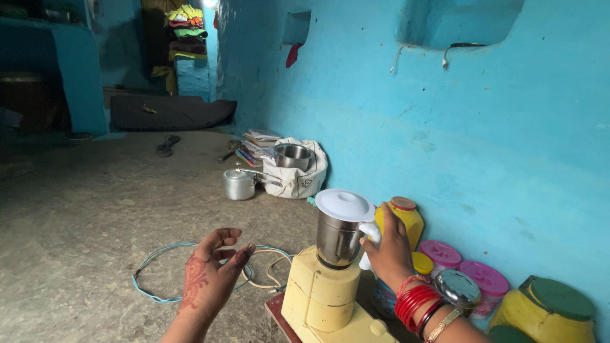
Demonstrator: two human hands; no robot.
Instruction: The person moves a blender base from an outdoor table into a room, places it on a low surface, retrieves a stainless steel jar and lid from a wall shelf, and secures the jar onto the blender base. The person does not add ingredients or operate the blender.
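Pressure cooker (239, 184), books (257, 143), jars (488, 279).

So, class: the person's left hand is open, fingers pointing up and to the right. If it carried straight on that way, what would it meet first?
Probably the steel jar of the yellow mixer grinder; the left hand points roughly toward it. Depth is unclear, so it might pass in front.

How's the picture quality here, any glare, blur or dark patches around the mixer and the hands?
Head view: the steel mixer jar with white lid is sharp, with soft reflections on the metal; the right hand on its handle and the open left hand are evenly lit; the far left doorway area sinks into shadow; the straight walls bow slightly near the edges.
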